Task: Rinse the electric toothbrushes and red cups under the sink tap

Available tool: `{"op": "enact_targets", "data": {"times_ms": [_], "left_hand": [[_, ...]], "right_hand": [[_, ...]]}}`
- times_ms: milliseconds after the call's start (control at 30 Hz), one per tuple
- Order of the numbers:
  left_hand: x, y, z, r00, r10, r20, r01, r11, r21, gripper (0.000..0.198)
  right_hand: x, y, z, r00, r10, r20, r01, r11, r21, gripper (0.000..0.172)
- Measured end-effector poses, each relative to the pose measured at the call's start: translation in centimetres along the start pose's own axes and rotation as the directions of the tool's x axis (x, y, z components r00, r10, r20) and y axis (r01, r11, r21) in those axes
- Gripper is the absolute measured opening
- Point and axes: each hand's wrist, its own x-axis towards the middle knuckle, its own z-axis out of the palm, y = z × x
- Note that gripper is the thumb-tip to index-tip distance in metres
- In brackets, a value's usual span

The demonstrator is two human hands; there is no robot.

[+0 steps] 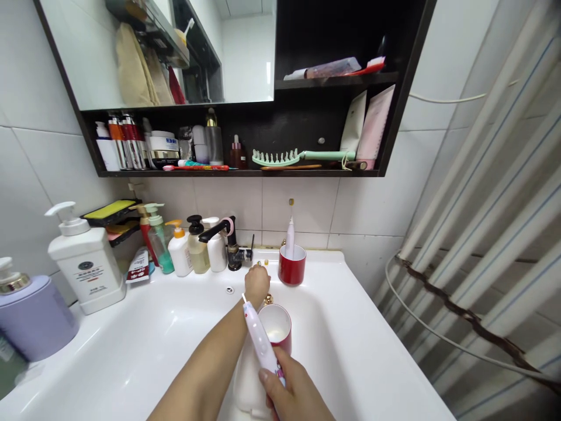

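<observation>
My right hand (pixel 294 390) is closed round the lower end of a white and pink electric toothbrush (pixel 259 338), which points up and to the left. A red cup with a white inside (pixel 277 325) sits right behind the toothbrush, over the basin. I cannot tell whether the same hand holds it. My left hand (pixel 256 284) reaches forward to just below the black faucet (pixel 228 237). Its fingers are curled, and what they grip is hidden. A second red cup (pixel 292 268) stands on the sink's back rim with another electric toothbrush (pixel 290 234) upright in it.
The white sink (pixel 144 327) fills the foreground. Pump bottles (pixel 85 257) and smaller bottles (pixel 180 252) line its left and back rim. A lilac container (pixel 30 316) is at far left. A black shelf (pixel 245 158) above holds cosmetics and a green comb. A striped curtain (pixel 491 234) hangs at right.
</observation>
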Motion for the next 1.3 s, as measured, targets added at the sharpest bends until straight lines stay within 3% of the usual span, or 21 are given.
{"op": "enact_targets", "data": {"times_ms": [133, 267, 500, 567, 667, 700, 733, 1300], "left_hand": [[0.9, 0.8, -0.6, 0.99, -0.13, 0.055, 0.137, 0.978, -0.16, 0.012], [0.4, 0.9, -2.6, 0.977, -0.196, 0.088, 0.214, 0.922, -0.322, 0.008], [-6.1, -2.4, -7.7, 0.933, -0.255, 0.254, 0.36, 0.635, -0.684, 0.013], [-7.7, -2.9, -8.7, 0.911, -0.269, 0.312, 0.404, 0.432, -0.806, 0.012], [-8.8, -2.9, -9.4, 0.852, -0.233, 0.469, 0.475, -0.035, -0.879, 0.01], [-8.9, -2.7, -9.5, 0.837, -0.208, 0.505, 0.487, -0.135, -0.863, 0.01], [-8.9, -2.6, -9.6, 0.83, -0.193, 0.523, 0.495, -0.177, -0.851, 0.01], [-9.8, -0.5, -8.1, 0.855, -0.206, 0.477, 0.447, -0.175, -0.877, 0.012]], "right_hand": [[0.2, 0.3, 0.0, 1.0, -0.007, -0.004, 0.007, 1.0, 0.006, 0.026], [0.3, 0.6, -0.1, 0.998, 0.048, 0.04, -0.05, 0.998, 0.035, 0.026], [-0.8, 0.2, 0.3, 0.994, 0.058, 0.095, -0.063, 0.997, 0.048, 0.019], [-1.0, 0.4, 0.8, 0.992, 0.037, 0.118, -0.042, 0.998, 0.045, 0.017], [-1.0, 0.8, 1.4, 0.988, 0.027, 0.15, -0.034, 0.998, 0.05, 0.02], [-0.9, 0.9, 1.5, 0.987, 0.03, 0.157, -0.04, 0.997, 0.062, 0.023], [-0.7, 1.0, 1.6, 0.987, 0.033, 0.16, -0.046, 0.996, 0.079, 0.025], [-0.4, 1.1, 2.0, 0.99, 0.083, 0.112, -0.106, 0.971, 0.213, 0.029]]}}
